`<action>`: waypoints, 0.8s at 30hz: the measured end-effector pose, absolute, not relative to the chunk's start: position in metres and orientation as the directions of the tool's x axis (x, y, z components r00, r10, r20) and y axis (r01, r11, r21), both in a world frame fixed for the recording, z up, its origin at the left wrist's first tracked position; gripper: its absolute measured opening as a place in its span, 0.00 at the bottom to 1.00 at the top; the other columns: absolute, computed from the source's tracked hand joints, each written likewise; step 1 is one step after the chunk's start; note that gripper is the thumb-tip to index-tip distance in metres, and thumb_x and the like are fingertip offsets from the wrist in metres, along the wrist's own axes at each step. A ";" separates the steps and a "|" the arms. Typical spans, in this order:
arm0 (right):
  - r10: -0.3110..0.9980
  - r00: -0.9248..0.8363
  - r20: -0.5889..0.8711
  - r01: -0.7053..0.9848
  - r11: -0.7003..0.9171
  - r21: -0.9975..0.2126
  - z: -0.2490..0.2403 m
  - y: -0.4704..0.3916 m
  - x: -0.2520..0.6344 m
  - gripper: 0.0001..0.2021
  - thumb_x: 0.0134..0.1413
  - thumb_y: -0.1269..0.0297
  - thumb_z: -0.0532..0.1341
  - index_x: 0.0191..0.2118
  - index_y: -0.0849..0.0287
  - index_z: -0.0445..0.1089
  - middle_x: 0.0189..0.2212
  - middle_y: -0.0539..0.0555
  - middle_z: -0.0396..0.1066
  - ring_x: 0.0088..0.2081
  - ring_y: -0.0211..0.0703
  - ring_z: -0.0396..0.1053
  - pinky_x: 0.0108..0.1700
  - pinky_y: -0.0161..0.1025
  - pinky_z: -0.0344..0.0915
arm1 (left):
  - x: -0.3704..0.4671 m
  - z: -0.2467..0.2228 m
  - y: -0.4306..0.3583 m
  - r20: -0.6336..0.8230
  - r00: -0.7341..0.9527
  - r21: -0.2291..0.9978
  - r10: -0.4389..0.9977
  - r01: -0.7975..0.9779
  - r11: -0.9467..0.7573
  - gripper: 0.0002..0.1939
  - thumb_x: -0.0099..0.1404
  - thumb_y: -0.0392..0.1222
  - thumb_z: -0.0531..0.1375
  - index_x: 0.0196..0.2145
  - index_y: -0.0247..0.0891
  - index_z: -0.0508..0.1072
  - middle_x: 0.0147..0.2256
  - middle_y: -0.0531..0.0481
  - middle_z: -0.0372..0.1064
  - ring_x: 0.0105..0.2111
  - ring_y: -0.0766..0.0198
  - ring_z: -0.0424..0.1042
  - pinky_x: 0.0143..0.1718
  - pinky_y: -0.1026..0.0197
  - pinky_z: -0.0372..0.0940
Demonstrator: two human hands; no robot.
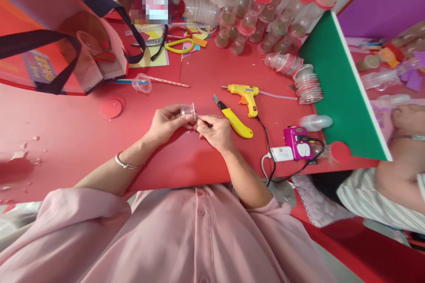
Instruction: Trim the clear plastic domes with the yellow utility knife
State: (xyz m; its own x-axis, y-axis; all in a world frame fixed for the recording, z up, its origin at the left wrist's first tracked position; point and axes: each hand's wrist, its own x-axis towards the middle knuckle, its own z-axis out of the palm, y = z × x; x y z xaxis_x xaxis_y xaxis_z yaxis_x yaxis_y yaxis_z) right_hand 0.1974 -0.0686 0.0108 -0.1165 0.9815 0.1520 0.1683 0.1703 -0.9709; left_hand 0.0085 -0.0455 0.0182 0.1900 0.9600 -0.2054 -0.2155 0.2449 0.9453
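Between my hands, above the red table (186,163), is a small clear plastic cup (188,110) lying on its side, its rim toward the right. My left hand (168,123) wraps its fingers round the cup's body. My right hand (215,131) is closed in a pinch at the cup's rim; whatever the fingertips hold is too small to make out. Just right of my right hand lies a yellow utility knife (236,120) with its blade end pointing up and left. Beyond it rests a yellow glue gun (244,96) with a clear glue stick in its back.
Red-lidded cup towers (247,17) stand at the back right. Stacked lids (308,84) lean by a green divider (348,88). A pink power socket (299,143) holds cables. Scissors (181,45), a red bag (59,44) and a red disc (111,108) lie leftward. A co-worker's arm (407,154) is far right.
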 end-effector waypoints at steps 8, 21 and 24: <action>0.982 -0.182 0.052 0.067 0.066 -0.996 0.014 -0.068 0.201 0.15 0.66 0.52 0.62 0.44 0.57 0.82 0.25 0.48 0.78 0.21 0.34 0.70 0.26 0.32 0.68 | 0.008 0.019 -0.044 -0.184 0.220 0.940 0.958 -0.246 0.237 0.22 0.60 0.49 0.76 0.45 0.30 0.83 0.34 0.42 0.82 0.31 0.57 0.83 0.34 0.58 0.80; 0.974 0.148 0.170 0.322 0.115 -0.940 0.003 -0.054 0.209 0.13 0.66 0.55 0.61 0.38 0.57 0.79 0.26 0.50 0.76 0.26 0.38 0.70 0.33 0.35 0.67 | -0.003 0.021 -0.044 -0.213 0.402 0.891 0.890 -0.293 0.346 0.21 0.62 0.48 0.74 0.47 0.29 0.82 0.33 0.39 0.82 0.30 0.53 0.83 0.33 0.54 0.82; 0.970 0.047 0.238 0.429 0.196 -0.882 0.009 -0.058 0.209 0.20 0.68 0.54 0.61 0.25 0.56 0.73 0.19 0.47 0.68 0.23 0.36 0.63 0.31 0.35 0.62 | -0.003 0.020 -0.041 -0.220 0.373 0.874 0.901 -0.334 0.352 0.24 0.60 0.46 0.75 0.50 0.30 0.80 0.35 0.40 0.82 0.32 0.53 0.83 0.32 0.53 0.82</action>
State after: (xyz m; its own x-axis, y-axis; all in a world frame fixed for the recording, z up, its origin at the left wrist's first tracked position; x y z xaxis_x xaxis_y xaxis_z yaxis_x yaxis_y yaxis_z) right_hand 0.2087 -0.0583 0.0092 0.0470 0.9700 0.2383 0.4285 0.1960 -0.8820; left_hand -0.0032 -0.0406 0.0203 0.3733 0.9012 -0.2200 -0.3345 0.3520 0.8742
